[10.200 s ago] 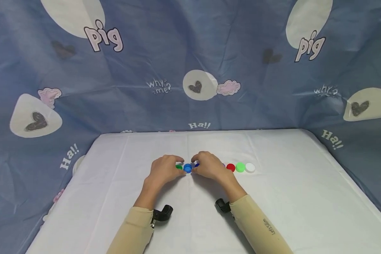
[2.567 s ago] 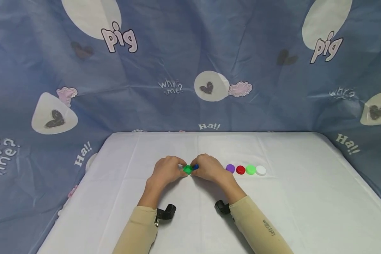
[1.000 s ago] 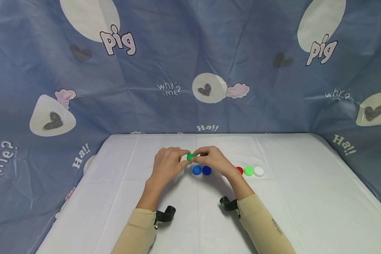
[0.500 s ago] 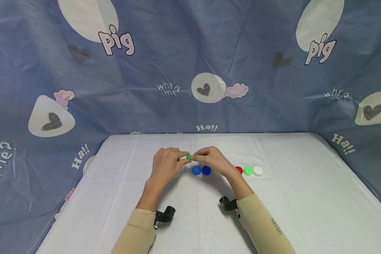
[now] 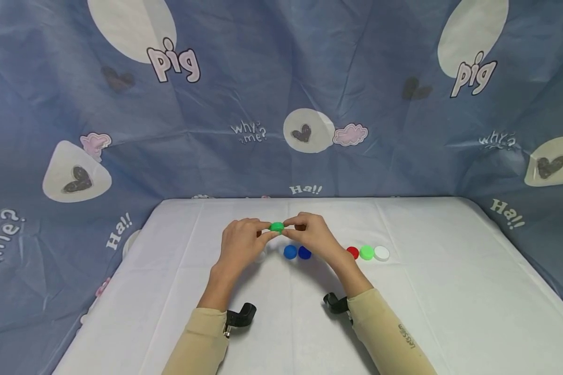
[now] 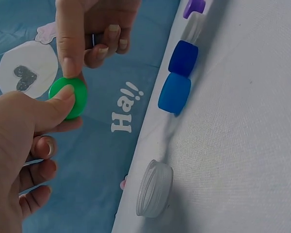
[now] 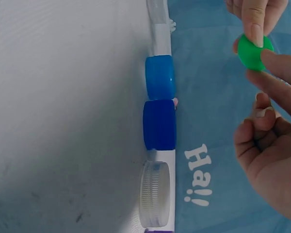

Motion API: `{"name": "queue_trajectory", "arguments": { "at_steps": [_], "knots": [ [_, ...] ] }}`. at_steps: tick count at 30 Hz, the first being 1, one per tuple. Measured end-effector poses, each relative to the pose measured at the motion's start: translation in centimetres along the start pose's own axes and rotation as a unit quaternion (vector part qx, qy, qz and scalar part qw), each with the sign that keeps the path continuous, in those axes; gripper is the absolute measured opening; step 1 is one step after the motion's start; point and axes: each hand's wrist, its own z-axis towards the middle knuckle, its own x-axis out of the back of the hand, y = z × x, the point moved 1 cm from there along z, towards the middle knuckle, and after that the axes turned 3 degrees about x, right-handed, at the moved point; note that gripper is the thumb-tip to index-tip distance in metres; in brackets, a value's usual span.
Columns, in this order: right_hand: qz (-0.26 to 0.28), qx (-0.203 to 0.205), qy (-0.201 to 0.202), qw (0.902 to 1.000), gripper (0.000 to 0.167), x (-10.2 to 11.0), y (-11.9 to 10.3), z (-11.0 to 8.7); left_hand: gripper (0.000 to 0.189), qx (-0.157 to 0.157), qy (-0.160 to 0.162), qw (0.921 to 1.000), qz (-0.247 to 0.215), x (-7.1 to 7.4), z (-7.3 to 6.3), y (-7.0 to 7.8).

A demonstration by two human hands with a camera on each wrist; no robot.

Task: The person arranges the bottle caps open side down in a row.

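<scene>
A green bottle cap (image 5: 277,227) is raised above the white table between both hands. My left hand (image 5: 241,242) pinches its left side between thumb and finger; in the left wrist view the thumb lies across the cap's face (image 6: 78,102). My right hand (image 5: 314,234) pinches the opposite side with thumb and forefinger, its other fingers curled in. Below the hands a lighter blue cap (image 5: 290,252) and a dark blue cap (image 5: 304,252) sit side by side on the cloth. A clear ridged cap (image 6: 155,189) stands apart to their left, partly behind my left hand in the head view.
Another clear cap (image 7: 154,194) and a purple cap (image 6: 194,7) continue the row past the dark blue one. Farther right lie a red cap (image 5: 352,253), a light green cap (image 5: 367,252) and a white cap (image 5: 381,253). A blue printed curtain (image 5: 244,166) hangs behind the table.
The green cap, earlier lying in the row beside the lighter blue one, has been lifted off the table by both hands. Its turn between the fingers changed from edge-on to flatter, slightly leftward.
</scene>
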Motion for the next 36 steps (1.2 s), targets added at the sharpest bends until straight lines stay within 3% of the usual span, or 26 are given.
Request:
{"name": "queue_trajectory", "arguments": {
  "at_steps": [8,13,21,28,32,36],
  "knots": [
    [-0.015,0.014,0.007,0.9998,0.018,-0.1,0.2,-0.1,0.02,-0.002,-0.031,0.9995,0.006,-0.3,0.1,0.3],
    [-0.007,0.018,0.002,0.9998,0.017,0.2,0.2,-0.1,0.019,-0.008,-0.034,0.9994,0.01,-0.4,0.1,0.4],
    [0.036,-0.024,-0.012,0.999,0.016,0.3,0.5,-0.1,0.022,-0.026,-0.047,0.9985,0.01,-0.5,0.0,0.2],
    [0.11,-0.082,-0.035,0.9899,0.017,0.7,0.5,-0.3,0.031,-0.054,-0.021,0.9983,0.005,-0.5,0.0,0.2],
    [0.127,-0.103,-0.039,0.9858,0.019,0.9,0.4,-0.2,0.04,-0.073,0.009,0.9973,0.006,-0.6,0.1,0.3],
    [0.137,-0.11,-0.042,0.9835,0.02,0.9,0.5,-0.3,0.037,-0.081,0.026,0.9963,0.001,-0.6,0.1,0.5]
  ]
}}
